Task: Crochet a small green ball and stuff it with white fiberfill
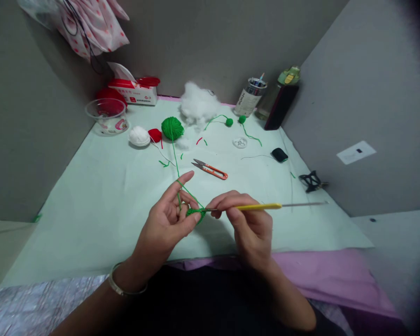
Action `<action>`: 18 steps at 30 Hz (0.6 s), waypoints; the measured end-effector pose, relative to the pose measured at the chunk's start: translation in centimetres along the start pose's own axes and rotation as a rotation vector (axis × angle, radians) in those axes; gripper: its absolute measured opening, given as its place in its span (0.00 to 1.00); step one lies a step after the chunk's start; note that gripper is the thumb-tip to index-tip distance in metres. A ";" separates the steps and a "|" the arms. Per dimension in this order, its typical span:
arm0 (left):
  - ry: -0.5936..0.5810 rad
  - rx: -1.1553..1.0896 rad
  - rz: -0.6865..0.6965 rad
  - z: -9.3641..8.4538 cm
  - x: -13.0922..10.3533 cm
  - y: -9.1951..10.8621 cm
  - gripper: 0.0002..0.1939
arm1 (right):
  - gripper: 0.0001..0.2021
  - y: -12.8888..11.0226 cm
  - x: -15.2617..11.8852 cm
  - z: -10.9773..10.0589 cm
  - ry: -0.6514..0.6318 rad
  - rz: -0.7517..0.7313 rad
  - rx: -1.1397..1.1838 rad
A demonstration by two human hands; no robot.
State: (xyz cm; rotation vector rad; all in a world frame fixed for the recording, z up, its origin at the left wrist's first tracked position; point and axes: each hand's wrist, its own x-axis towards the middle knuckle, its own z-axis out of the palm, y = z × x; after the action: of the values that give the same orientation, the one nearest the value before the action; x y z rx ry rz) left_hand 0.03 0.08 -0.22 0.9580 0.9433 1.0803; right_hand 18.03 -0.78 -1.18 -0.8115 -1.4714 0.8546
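Note:
Between thumb and fingers, my left hand (170, 212) pinches a small green crochet piece (195, 215), with its index finger raised and green yarn running over it. That yarn leads up to the green yarn ball (172, 128). My right hand (248, 221) is closed around the yellow handle of a crochet hook (259, 206); its thin metal tip meets the crochet piece, and another metal end sticks out to the right. Fingers partly cover the piece. Beyond both hands lie orange-handled thread snips (210, 170).
White fibre stuffing (199, 102), a tissue box (140, 94), a clear plastic tub (107, 116) and a pen tin (251, 97) stand along the back. White yarn (139, 136) lies left. A black clip (311, 181) is at right, near the grey partition (378, 107).

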 end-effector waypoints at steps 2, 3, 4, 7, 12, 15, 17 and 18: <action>0.083 0.100 0.063 0.3 -0.3 0.0 0.38 | 0.09 -0.4 -0.2 0.1 -0.044 -0.118 -0.159; 0.126 0.150 0.098 0.4 -0.5 -0.1 0.38 | 0.09 -0.5 -0.3 0.2 -0.060 -0.187 -0.239; 0.162 0.191 0.132 0.6 -0.7 -0.2 0.38 | 0.09 -0.5 -0.4 0.2 -0.069 -0.258 -0.315; 0.204 0.235 0.175 0.9 -1.3 -0.3 0.38 | 0.12 -0.3 -1.0 0.4 -0.077 -0.389 -0.526; 0.176 0.158 0.118 1.0 -1.4 0.1 0.40 | 0.22 0.8 -1.7 0.3 -0.035 -0.453 -0.578; 0.165 0.103 0.108 1.0 -1.2 0.3 0.42 | 0.26 1.3 -2.0 0.0 -0.050 -0.489 -0.642; 0.111 0.006 0.055 1.0 -1.0 0.3 0.44 | 0.28 1.4 -2.4 -0.1 -0.063 -0.452 -0.665; 0.060 -0.061 0.010 0.9 -0.9 0.3 0.46 | 0.30 1.4 -2.5 -0.2 -0.073 -0.430 -0.647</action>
State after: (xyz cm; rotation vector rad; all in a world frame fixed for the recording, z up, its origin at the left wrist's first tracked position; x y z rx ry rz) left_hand 0.66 -0.87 0.48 0.8850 0.9496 1.1454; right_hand 18.37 -2.27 -3.61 -0.8806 -1.9288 0.0715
